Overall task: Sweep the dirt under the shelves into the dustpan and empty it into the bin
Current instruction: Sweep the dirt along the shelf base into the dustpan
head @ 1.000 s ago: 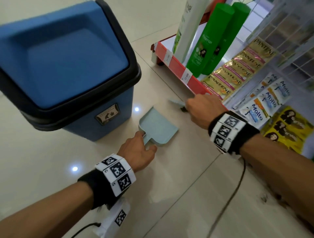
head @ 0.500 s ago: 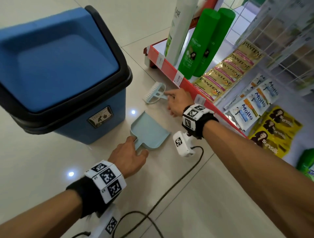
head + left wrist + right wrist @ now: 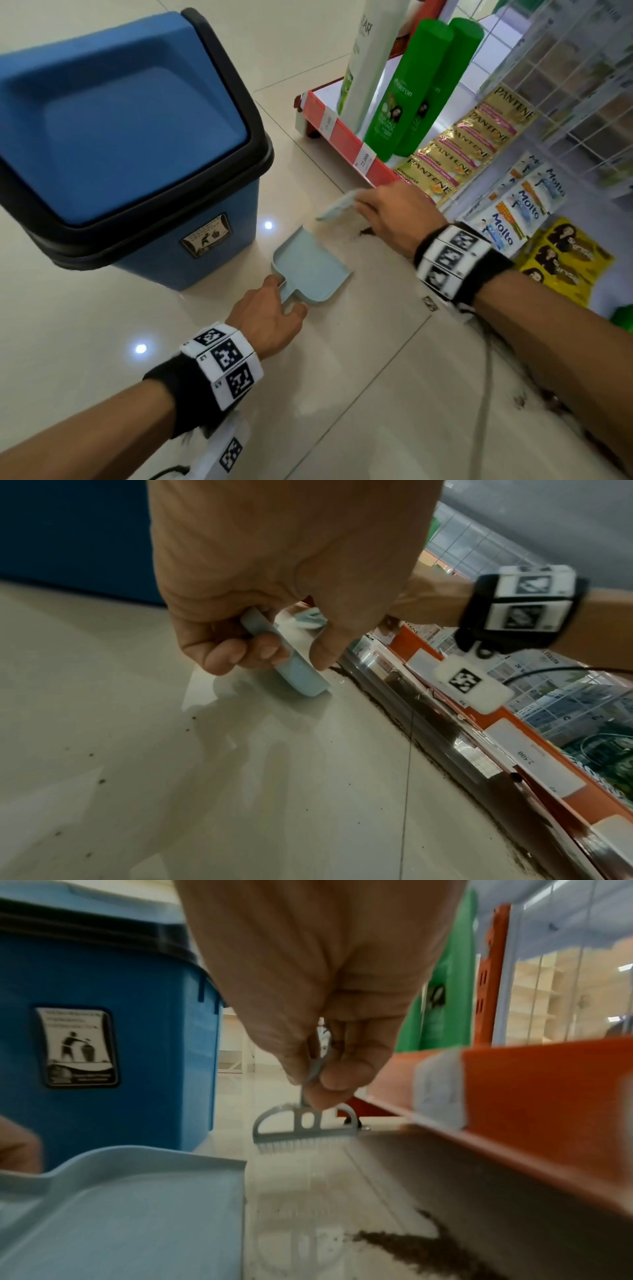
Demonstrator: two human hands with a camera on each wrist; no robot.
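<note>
A pale blue dustpan (image 3: 310, 265) lies flat on the tiled floor beside the blue bin (image 3: 120, 137). My left hand (image 3: 270, 318) grips its short handle (image 3: 284, 656). My right hand (image 3: 387, 216) pinches the handle of a small pale brush (image 3: 337, 207), whose bristles (image 3: 304, 1144) touch the floor just beyond the pan's open edge (image 3: 240, 1177). A small heap of dark dirt (image 3: 421, 1250) lies by the shelf base, to the right of the pan. More dirt (image 3: 387, 707) runs along the foot of the shelf.
The bin's swing lid (image 3: 130, 123) is down. The low red-edged shelf (image 3: 346, 140) on the right carries green bottles (image 3: 411, 89) and hanging sachet strips (image 3: 472, 137). A cable (image 3: 486, 383) trails from my right wrist across the floor.
My right hand, which had reached far along the shelf edge with the brush half a second ago, has drawn the brush back toward the dustpan. The left hand has kept hold of the pan.
</note>
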